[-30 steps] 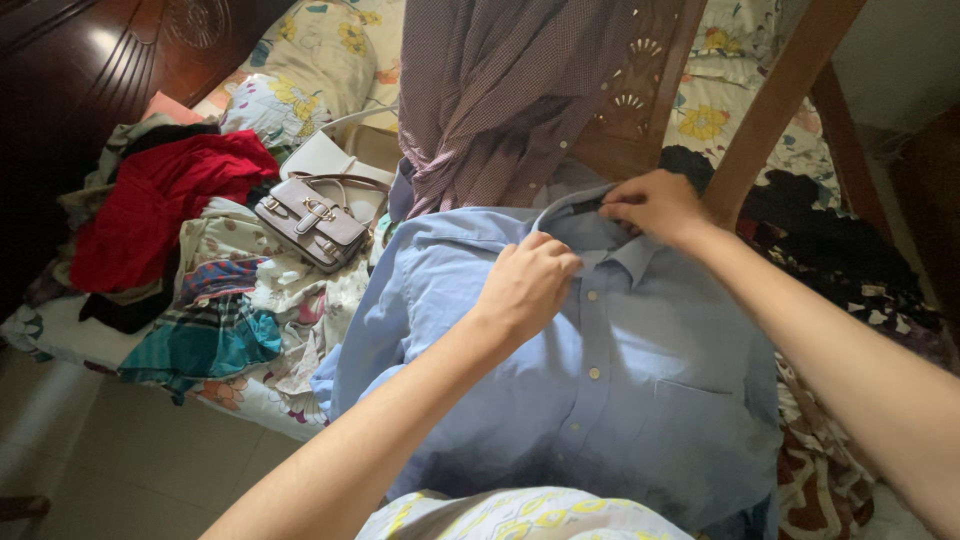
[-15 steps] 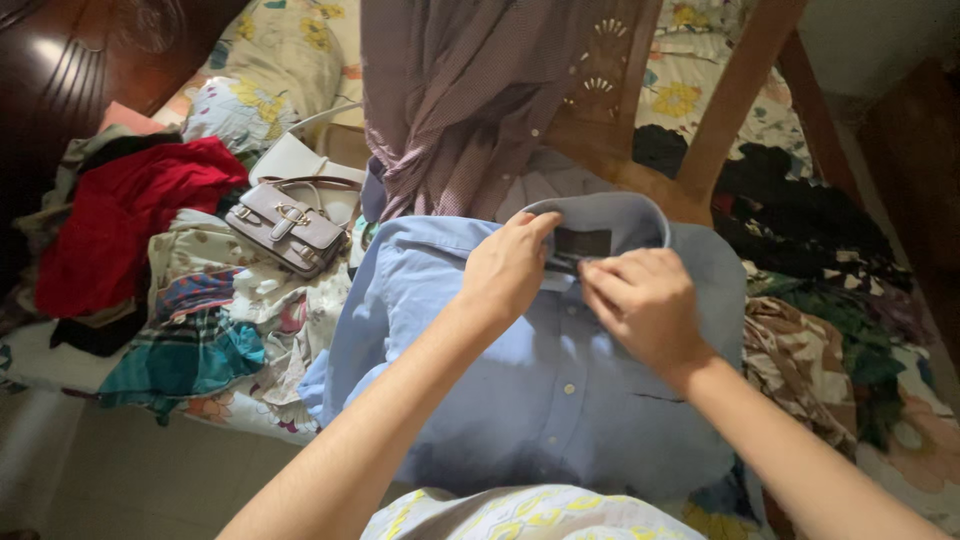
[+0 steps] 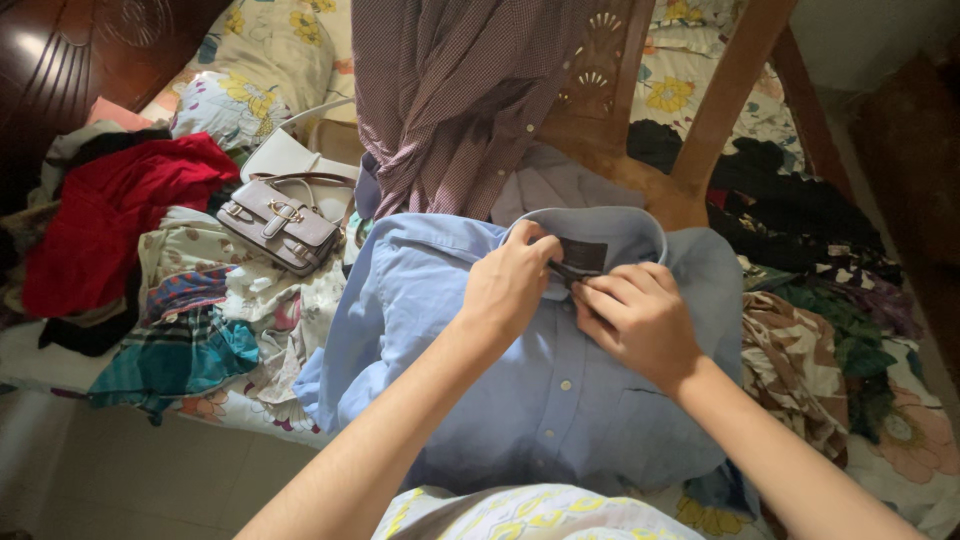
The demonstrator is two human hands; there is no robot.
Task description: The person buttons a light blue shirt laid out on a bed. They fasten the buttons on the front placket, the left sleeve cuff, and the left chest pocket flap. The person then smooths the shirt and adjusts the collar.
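Bedroom, pretty messy: a bed (image 3: 40, 345) with a floral sheet is piled with clothes, and a wooden chair (image 3: 700, 120) stands up against it, top cut off by the frame.

Both forearms come in from the bottom and meet at the collar of one light blue shirt (image 3: 560, 400), laid front-up right under the hands. The left hand (image 3: 505, 285) is curled knuckles-up, fingers pinched on the collar edge at the neck opening. The right hand (image 3: 635, 315) sits just beside it, touching or nearly so, fingers bent and gripping the placket right below the collar. What the fingertips have exactly (a button, maybe) I can't tell, the hands cover it. A dark label (image 3: 582, 255) shows inside the collar, just above the right hand.

Counts: one blue shirt, and one purple checked shirt (image 3: 450, 100) draped over the chair beyond the hands. One small grey handbag (image 3: 280, 222) with buckles sits up and left of the left hand, with one red garment (image 3: 110, 215) further left. The rest of the pile is too tangled to count. Right of the right hand there's dark and patterned fabric (image 3: 800, 360). A yellow-print cloth (image 3: 520, 515) at the bottom edge is cut off.
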